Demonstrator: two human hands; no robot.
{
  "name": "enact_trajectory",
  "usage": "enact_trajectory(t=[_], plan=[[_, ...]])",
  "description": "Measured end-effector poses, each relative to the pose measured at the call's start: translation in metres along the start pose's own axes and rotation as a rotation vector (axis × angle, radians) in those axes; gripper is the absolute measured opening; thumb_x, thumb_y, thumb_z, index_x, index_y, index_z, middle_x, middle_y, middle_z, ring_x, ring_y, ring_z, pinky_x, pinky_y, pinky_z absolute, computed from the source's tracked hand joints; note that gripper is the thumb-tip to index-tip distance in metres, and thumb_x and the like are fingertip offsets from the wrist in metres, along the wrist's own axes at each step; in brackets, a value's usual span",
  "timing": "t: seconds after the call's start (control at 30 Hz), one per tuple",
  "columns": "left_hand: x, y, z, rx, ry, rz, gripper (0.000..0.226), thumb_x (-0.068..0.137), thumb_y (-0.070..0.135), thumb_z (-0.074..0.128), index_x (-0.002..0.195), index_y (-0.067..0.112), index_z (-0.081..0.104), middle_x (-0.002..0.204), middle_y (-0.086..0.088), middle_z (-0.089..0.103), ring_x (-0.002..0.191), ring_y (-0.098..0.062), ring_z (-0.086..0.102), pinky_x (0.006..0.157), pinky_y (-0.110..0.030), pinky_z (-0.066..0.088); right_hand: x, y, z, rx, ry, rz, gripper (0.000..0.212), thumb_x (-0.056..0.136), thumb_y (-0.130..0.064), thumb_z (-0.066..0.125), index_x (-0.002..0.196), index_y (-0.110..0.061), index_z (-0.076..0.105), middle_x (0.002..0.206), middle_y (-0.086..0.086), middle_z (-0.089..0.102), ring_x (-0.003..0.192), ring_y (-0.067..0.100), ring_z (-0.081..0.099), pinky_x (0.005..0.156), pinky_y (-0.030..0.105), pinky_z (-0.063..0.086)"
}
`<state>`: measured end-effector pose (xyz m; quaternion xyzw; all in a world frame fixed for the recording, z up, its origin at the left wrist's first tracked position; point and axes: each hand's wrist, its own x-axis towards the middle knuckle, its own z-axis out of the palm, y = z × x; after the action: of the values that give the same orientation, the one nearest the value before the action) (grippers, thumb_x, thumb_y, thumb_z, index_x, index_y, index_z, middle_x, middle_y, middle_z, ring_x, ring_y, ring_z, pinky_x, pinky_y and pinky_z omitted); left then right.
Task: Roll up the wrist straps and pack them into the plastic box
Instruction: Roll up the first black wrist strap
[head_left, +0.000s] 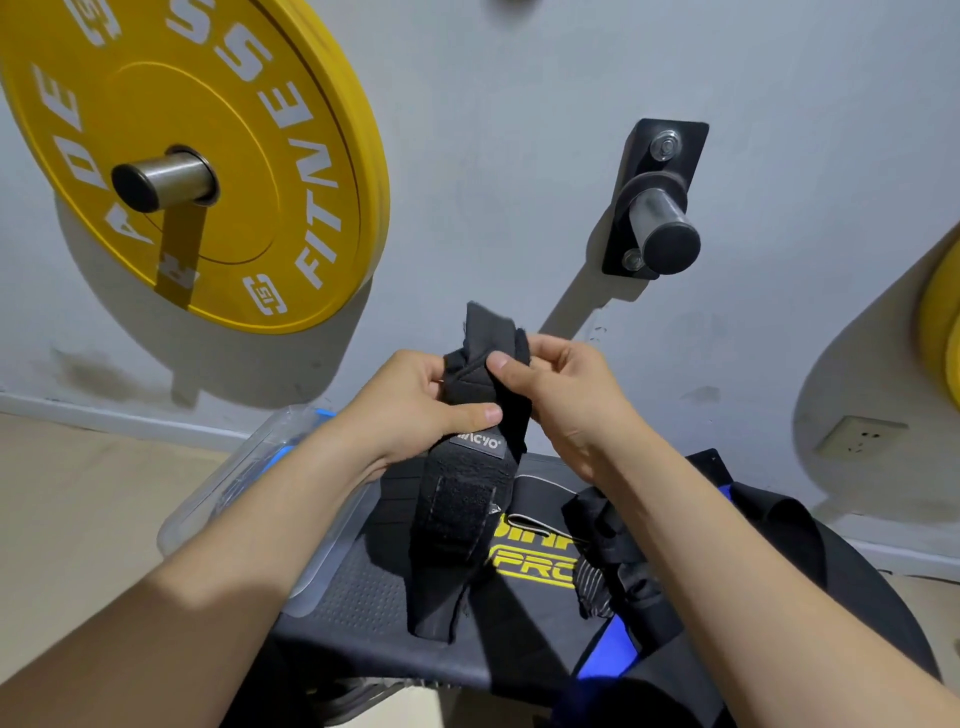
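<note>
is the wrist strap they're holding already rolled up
No, most of the wrist strap hangs down flat and unrolled, with only its top end gripped by the left hand and right hand.

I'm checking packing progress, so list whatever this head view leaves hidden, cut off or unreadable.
Head view:
- Plastic box: the left forearm covers it; contents unclear.
- Wrist strap: top bunched between left hand and right hand; roll state hidden.
- Strap label: small, blurred; letters unsure.
- Bench lettering: strap and black fabric overlap it.
- Right yellow plate: cut by the frame edge.
</note>
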<state>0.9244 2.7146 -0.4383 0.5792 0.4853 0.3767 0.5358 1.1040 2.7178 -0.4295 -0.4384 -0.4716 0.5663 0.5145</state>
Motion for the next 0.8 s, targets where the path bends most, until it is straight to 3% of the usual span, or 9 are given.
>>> enact_trajectory(t=[0.13, 0.23, 0.33, 0.37, 0.43, 0.5, 0.57, 0.7, 0.8], plan=[[-0.003, 0.011, 0.001, 0.083, 0.028, -0.015, 0.023, 0.092, 0.022, 0.085, 0.103, 0.004, 0.078, 0.088, -0.013, 0.081, 0.072, -0.017, 0.076, 0.052, -0.024, 0.055, 0.002, 0.001, 0.0, -0.186, 0.151, -0.117, 0.008, 0.102, -0.004, 0.07, 0.106, -0.011, 0.073, 0.096, 0.015, 0.082, 0.087, 0.024, 0.079, 0.082, 0.041, 0.064], [-0.003, 0.019, -0.003, 0.106, 0.217, 0.195, 0.015, 0.094, 0.009, 0.074, 0.107, 0.008, 0.067, 0.096, -0.016, 0.07, 0.074, -0.022, 0.078, 0.06, -0.031, 0.061, 0.004, -0.002, -0.002, -0.243, 0.273, -0.148, 0.008, 0.104, -0.014, 0.068, 0.102, -0.019, 0.074, 0.094, 0.025, 0.078, 0.073, 0.024, 0.068, 0.072, 0.041, 0.059], [-0.009, 0.017, -0.005, 0.602, 0.162, 0.498, 0.067, 0.083, 0.002, 0.073, 0.14, 0.035, 0.056, 0.137, 0.003, 0.052, 0.119, -0.012, 0.064, 0.093, -0.022, 0.052, 0.003, -0.003, 0.0, -0.253, 0.27, -0.108, 0.011, 0.106, -0.016, 0.063, 0.106, -0.022, 0.073, 0.092, 0.025, 0.077, 0.071, 0.024, 0.068, 0.066, 0.046, 0.061], [-0.009, 0.015, -0.003, 0.734, 0.114, 0.547, 0.075, 0.082, 0.002, 0.076, 0.145, 0.036, 0.055, 0.148, 0.006, 0.046, 0.134, -0.012, 0.053, 0.107, -0.024, 0.044, 0.003, -0.002, 0.001, -0.302, 0.246, -0.1, 0.012, 0.107, -0.016, 0.061, 0.108, -0.024, 0.069, 0.088, 0.021, 0.076, 0.069, 0.02, 0.067, 0.06, 0.043, 0.059], [-0.007, 0.013, 0.003, 0.783, 0.078, 0.589, 0.072, 0.08, -0.002, 0.077, 0.142, 0.032, 0.064, 0.156, 0.007, 0.048, 0.141, -0.014, 0.046, 0.117, -0.028, 0.036, 0.0, -0.001, 0.003, -0.426, 0.187, -0.064, 0.016, 0.106, -0.014, 0.053, 0.108, -0.03, 0.056, 0.092, 0.01, 0.068, 0.066, 0.014, 0.059, 0.051, 0.027, 0.046], [-0.006, 0.013, 0.006, 0.692, 0.069, 0.572, 0.066, 0.077, -0.007, 0.075, 0.134, 0.027, 0.073, 0.14, 0.01, 0.067, 0.131, -0.009, 0.058, 0.114, -0.027, 0.041, -0.003, 0.0, 0.004, -0.435, 0.14, 0.005, 0.018, 0.103, -0.016, 0.051, 0.11, -0.032, 0.048, 0.107, 0.01, 0.069, 0.073, 0.019, 0.061, 0.058, 0.026, 0.047], [-0.007, 0.015, 0.003, 0.605, 0.099, 0.525, 0.055, 0.08, -0.006, 0.074, 0.125, 0.026, 0.08, 0.121, 0.016, 0.078, 0.119, -0.001, 0.067, 0.107, -0.023, 0.048, -0.006, -0.003, 0.004, -0.354, 0.114, 0.065, 0.018, 0.102, -0.02, 0.057, 0.113, -0.032, 0.05, 0.112, 0.014, 0.073, 0.085, 0.026, 0.07, 0.072, 0.037, 0.054], [-0.008, 0.015, -0.002, 0.62, 0.261, 0.513, 0.025, 0.099, 0.005, 0.065, 0.099, 0.023, 0.082, 0.08, 0.025, 0.073, 0.074, 0.004, 0.064, 0.068, -0.015, 0.047, -0.017, -0.014, 0.004, -0.278, 0.057, 0.121, 0.009, 0.098, -0.027, 0.064, 0.094, -0.019, 0.064, 0.087, 0.007, 0.064, 0.073, 0.022, 0.059, 0.07, 0.033, 0.049], [-0.007, 0.013, -0.007, 0.547, 0.336, 0.372, 0.019, 0.104, 0.007, 0.059, 0.102, 0.014, 0.077, 0.093, 0.009, 0.079, 0.093, -0.016, 0.072, 0.083, -0.039, 0.06, -0.034, -0.016, 0.0, -0.168, -0.116, 0.271, 0.035, 0.092, -0.025, 0.078, 0.118, -0.002, 0.074, 0.098, 0.013, 0.078, 0.083, 0.026, 0.072, 0.076, 0.039, 0.061]])
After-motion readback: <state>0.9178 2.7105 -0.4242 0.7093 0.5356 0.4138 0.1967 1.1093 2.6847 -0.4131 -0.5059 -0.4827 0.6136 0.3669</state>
